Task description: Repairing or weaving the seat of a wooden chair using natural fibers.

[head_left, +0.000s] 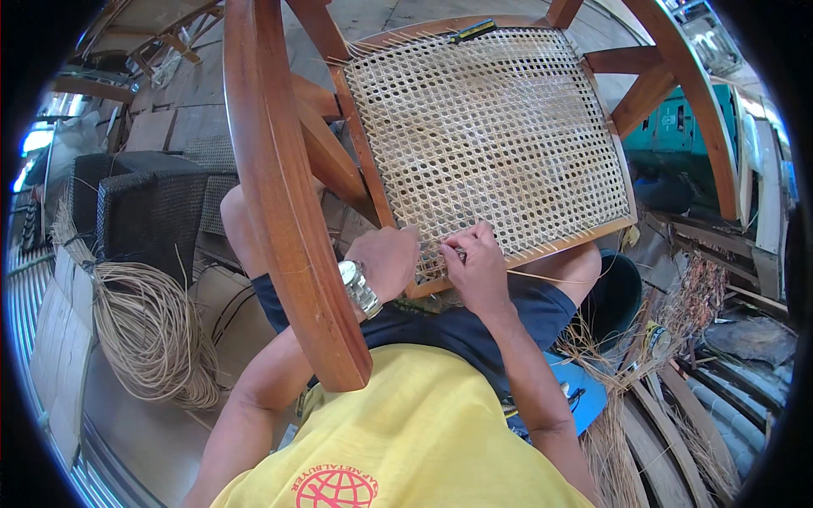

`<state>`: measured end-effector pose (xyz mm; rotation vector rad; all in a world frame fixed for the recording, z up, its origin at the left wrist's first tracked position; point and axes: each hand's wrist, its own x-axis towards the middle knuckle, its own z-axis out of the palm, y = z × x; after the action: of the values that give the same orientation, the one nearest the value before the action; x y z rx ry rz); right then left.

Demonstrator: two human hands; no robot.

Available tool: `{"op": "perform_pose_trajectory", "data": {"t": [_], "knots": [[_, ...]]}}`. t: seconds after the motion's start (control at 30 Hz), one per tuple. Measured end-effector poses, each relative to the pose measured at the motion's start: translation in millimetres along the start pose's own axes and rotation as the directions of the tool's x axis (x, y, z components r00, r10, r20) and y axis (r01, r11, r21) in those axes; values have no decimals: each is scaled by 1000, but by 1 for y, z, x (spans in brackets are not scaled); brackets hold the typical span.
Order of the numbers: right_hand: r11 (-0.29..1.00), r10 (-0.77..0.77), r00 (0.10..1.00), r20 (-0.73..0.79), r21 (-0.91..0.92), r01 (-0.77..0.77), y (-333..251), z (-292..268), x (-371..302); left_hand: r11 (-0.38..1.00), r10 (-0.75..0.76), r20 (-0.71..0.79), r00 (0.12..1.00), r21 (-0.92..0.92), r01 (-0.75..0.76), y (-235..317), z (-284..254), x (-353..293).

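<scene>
Toward one o'clock, the pale, squarish woven-cane seat (500, 144) rests over the lap (535, 315), presumably for steadiness. At its seven-o'clock corner, the right hand (476, 264) pinches closed, contents unclear; whether the left hand (385, 261) grips, I cannot tell.

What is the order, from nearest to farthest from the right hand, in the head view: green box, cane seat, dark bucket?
1. Cane seat: under the right hand.
2. Dark bucket: to the right.
3. Green box: upper right, beyond the chair.
</scene>
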<state>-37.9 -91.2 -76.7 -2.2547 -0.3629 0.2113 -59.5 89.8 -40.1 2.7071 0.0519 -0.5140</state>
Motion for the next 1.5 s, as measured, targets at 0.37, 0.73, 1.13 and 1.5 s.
{"op": "perform_pose_trajectory", "data": {"t": [0.37,0.73,1.13,1.5], "knots": [[993,110,978,175,13,-114,2,-19,13,980,108,43,993,163,-114,19,0,10],[995,-9,972,234,-90,30,-13,-12,12,970,22,-58,998,-239,-36,-7,19,10],[979,97,982,163,-194,-64,-7,-16,20,996,73,-24,997,-54,-75,0,26,-3],[960,-4,976,220,-274,65,-26,-2,19,999,8,-76,997,-40,-11,-1,12,-10]]}}
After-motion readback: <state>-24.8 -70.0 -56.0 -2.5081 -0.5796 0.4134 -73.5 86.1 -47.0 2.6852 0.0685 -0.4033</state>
